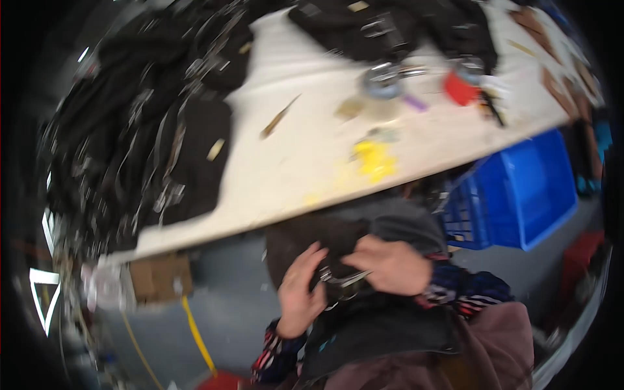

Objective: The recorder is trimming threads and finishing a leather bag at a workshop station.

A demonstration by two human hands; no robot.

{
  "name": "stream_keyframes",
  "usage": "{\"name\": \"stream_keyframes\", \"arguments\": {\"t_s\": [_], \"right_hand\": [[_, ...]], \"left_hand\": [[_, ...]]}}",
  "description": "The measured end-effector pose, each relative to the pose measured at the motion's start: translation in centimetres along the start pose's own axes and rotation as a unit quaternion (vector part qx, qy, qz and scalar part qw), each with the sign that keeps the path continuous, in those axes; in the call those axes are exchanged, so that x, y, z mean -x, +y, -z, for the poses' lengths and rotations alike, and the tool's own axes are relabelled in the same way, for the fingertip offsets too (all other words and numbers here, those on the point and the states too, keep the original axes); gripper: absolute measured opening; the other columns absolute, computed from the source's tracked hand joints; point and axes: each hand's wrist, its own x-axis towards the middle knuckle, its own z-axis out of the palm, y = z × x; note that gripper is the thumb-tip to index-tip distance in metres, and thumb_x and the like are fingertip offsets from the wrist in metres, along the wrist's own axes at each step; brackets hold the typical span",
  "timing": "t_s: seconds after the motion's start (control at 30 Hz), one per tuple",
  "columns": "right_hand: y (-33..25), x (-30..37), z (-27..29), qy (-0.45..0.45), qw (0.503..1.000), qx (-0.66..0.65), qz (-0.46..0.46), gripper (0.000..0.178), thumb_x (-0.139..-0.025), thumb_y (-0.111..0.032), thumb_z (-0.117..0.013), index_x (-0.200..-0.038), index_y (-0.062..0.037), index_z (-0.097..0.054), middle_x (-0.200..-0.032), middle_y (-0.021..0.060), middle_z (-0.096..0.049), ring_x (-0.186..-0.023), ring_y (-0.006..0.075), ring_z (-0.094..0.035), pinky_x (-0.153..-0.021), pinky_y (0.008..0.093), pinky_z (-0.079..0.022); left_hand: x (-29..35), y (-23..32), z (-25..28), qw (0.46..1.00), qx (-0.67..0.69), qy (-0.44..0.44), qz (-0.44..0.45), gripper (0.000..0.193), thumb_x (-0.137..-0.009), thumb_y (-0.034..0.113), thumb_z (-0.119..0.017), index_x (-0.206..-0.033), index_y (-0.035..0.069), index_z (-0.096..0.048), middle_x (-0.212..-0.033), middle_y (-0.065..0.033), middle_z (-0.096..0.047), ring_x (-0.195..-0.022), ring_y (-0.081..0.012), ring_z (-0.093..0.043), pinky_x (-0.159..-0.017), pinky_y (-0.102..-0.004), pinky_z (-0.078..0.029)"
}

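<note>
A dark fabric piece (289, 244) with metal hardware lies across my lap, below the table edge. A shiny metal buckle or ring (335, 279) sits on it between my hands, blurred by motion. My left hand (302, 292) rests on the piece beside the metal, fingers stretched out and thumb apart. Curled fingers of my right hand (393, 265) pinch at the other side of the metal. A pale strip (355, 279) shows just below them; what the fingertips hold is not clear. Black cloth (383, 325) covers my lap nearer to me.
On the white table (292, 169) lie piled black pieces with buckles (175, 130), a pointed tool (279, 117), yellow bits (375, 160), a round metal-topped container (382, 81) and a red object (459, 89). Blue crates (533, 188) stand right; a cardboard box (161, 278) sits left below.
</note>
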Motion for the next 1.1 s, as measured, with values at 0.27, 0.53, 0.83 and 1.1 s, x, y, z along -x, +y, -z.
{"name": "stream_keyframes", "arguments": {"t_s": [0.27,0.53,0.83,1.1], "right_hand": [[2.5,-2.4,0.2,-0.114,0.927,-0.327,-0.143,0.007,-0.079,-0.002,-0.056,-0.085,0.0013,-0.058,-0.074,0.0046,-0.055,-0.066,0.0103,-0.051,-0.059,0.0226,-0.040],[4.8,-2.2,-2.7,-0.131,0.836,-0.470,-0.254,0.015,-0.087,-0.013,-0.055,-0.086,0.0015,-0.059,-0.074,-0.0018,-0.056,-0.068,0.0025,-0.046,-0.061,0.0185,-0.039],[0.9,-3.0,0.5,0.045,0.962,-0.215,-0.163,0.021,-0.072,-0.001,-0.065,-0.091,-0.0001,-0.056,-0.082,0.0076,-0.058,-0.078,0.0166,-0.055,-0.069,0.0267,-0.043],[-1.5,-1.2,0.3,0.039,0.997,-0.062,-0.009,0.019,-0.071,-0.004,-0.067,-0.088,-0.0039,-0.059,-0.082,0.0102,-0.057,-0.074,0.0257,-0.057,-0.062,0.0331,-0.048]], "left_hand": [[1.7,-2.7,1.2,0.959,0.213,-0.168,0.076,0.035,-0.071,-0.010,-0.050,-0.103,0.000,-0.059,-0.096,-0.0112,-0.062,-0.082,-0.0179,-0.060,-0.076,-0.0241,-0.045],[1.9,-3.8,-0.7,0.730,0.589,-0.226,0.261,0.025,-0.080,-0.006,-0.050,-0.104,-0.007,-0.058,-0.096,-0.0060,-0.063,-0.084,-0.0053,-0.055,-0.076,-0.0193,-0.044],[1.5,-3.3,-1.5,0.753,0.573,-0.205,0.252,0.026,-0.080,-0.007,-0.050,-0.105,-0.005,-0.056,-0.097,-0.0035,-0.060,-0.086,-0.0043,-0.053,-0.077,-0.0192,-0.042],[1.3,-2.8,-1.4,0.773,0.556,-0.169,0.255,0.026,-0.079,-0.010,-0.049,-0.102,-0.001,-0.055,-0.095,-0.0009,-0.058,-0.086,-0.0031,-0.051,-0.075,-0.0181,-0.040]]}}
